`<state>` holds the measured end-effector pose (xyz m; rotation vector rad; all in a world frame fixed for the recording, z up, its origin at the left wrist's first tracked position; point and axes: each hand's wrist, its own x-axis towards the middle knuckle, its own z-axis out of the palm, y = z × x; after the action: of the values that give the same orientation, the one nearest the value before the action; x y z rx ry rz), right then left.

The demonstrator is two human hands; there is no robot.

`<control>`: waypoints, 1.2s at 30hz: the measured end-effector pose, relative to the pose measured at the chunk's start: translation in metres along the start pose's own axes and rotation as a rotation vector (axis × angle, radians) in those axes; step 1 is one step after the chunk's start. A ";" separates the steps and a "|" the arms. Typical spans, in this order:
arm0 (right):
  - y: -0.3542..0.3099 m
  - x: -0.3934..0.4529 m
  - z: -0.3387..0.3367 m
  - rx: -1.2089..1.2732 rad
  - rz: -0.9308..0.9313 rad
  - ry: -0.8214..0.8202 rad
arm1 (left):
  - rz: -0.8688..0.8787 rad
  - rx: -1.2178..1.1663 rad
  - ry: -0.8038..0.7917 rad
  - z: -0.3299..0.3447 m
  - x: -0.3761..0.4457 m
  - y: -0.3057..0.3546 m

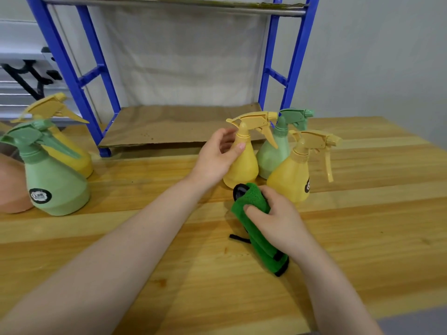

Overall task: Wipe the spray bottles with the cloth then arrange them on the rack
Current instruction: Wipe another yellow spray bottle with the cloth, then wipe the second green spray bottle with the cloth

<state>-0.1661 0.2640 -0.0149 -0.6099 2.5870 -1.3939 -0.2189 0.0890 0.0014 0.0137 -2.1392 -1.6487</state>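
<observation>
My left hand (217, 155) is wrapped around the neck of a yellow spray bottle (243, 163) that stands upright on the wooden table. My right hand (275, 218) holds a folded green cloth (256, 228) pressed against that bottle's base. Behind it stand a green spray bottle (274, 151) and another yellow spray bottle (292, 175). On the left are a second green bottle (53, 182) and a yellow bottle (72, 151). The blue rack (79, 93) stands at the back with a cardboard-lined lower shelf (179, 124).
A pink rounded object (11, 187) sits at the far left edge. The wooden table (169, 262) extends toward me and to the right. A grey wall rises behind the rack, and the rack's upper shelf bar (169, 6) crosses the top.
</observation>
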 end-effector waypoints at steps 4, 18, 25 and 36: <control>-0.006 0.001 0.002 -0.015 -0.025 -0.022 | -0.008 0.103 -0.010 -0.018 -0.014 -0.005; -0.082 0.017 0.066 -0.048 -0.204 -0.198 | 0.092 0.341 0.284 -0.161 -0.117 0.006; -0.112 0.020 0.103 -0.023 -0.258 -0.242 | 0.061 0.296 0.701 -0.231 -0.150 0.008; -0.113 0.020 0.127 0.138 -0.245 -0.221 | -0.112 0.527 0.616 -0.258 -0.120 -0.014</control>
<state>-0.1132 0.1026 0.0082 -1.0237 2.2837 -1.4630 -0.0257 -0.1196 -0.0012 0.7113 -2.0148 -0.9086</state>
